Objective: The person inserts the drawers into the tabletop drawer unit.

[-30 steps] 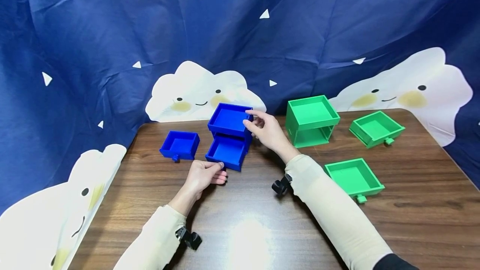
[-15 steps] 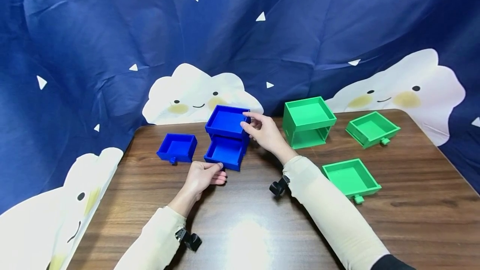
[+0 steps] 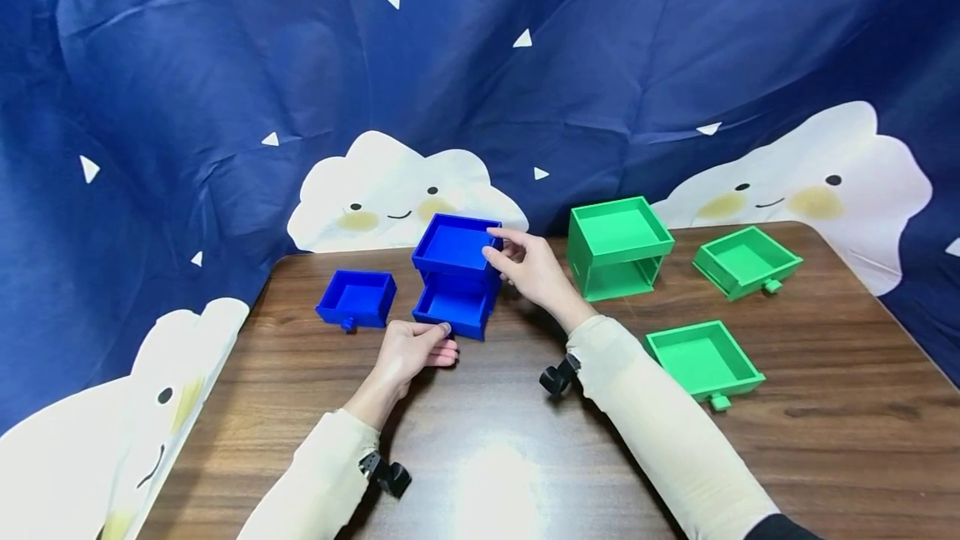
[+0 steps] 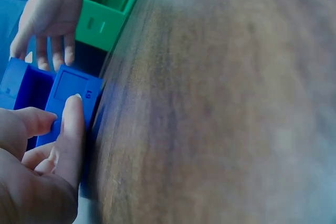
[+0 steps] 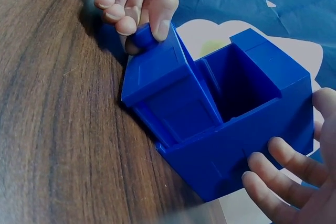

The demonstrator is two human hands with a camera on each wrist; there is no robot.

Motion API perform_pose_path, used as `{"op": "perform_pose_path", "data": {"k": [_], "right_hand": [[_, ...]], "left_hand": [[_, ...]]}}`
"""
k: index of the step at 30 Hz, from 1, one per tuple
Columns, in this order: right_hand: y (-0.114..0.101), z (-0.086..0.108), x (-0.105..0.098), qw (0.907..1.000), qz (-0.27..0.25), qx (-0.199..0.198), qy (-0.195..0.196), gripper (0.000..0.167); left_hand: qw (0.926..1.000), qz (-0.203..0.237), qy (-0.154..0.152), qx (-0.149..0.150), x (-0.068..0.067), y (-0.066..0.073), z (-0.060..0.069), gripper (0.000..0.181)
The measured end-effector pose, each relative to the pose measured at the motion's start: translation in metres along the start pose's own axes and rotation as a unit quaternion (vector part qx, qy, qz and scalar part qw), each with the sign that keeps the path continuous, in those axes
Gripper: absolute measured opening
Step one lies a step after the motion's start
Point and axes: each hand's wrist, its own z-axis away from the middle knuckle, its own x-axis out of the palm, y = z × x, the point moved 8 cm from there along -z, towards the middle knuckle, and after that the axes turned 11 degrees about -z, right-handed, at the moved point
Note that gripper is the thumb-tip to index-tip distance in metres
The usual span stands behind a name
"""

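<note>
A small blue cabinet (image 3: 454, 242) with a shallow tray top stands at the table's far middle. Its lower drawer (image 3: 452, 305) sits partly inside and sticks out toward me; the bay above it is vacant. My left hand (image 3: 408, 350) pinches the drawer's round knob (image 5: 143, 36) between thumb and fingers, as the right wrist view shows. My right hand (image 3: 536, 271) holds the cabinet at its right side, thumb and index at the tray rim, the other fingers against the side wall (image 5: 226, 163). Left of the cabinet lies a second blue drawer (image 3: 356, 298), knob toward me.
A green cabinet (image 3: 621, 227) without drawers stands right of the blue one. Two green drawers lie loose: one drawer (image 3: 750, 255) at the far right, another drawer (image 3: 705, 357) nearer, beside my right sleeve (image 3: 660, 415). A blue cloth (image 3: 450, 65) hangs behind the table.
The lower blue drawer has slid a little farther into the cabinet, with my left hand moving along on its knob. My right hand stays at the cabinet's side. The head view has shifted slightly.
</note>
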Motion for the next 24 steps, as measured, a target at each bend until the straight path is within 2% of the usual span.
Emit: {"op": "perform_pose_path", "data": {"k": [24], "right_hand": [[0.002, 0.000, 0.000, 1.0000, -0.006, 0.002, 0.004, 0.043]], "left_hand": [[0.9998, 0.018, 0.001, 0.007, 0.006, 0.009, -0.019, 0.030]]}}
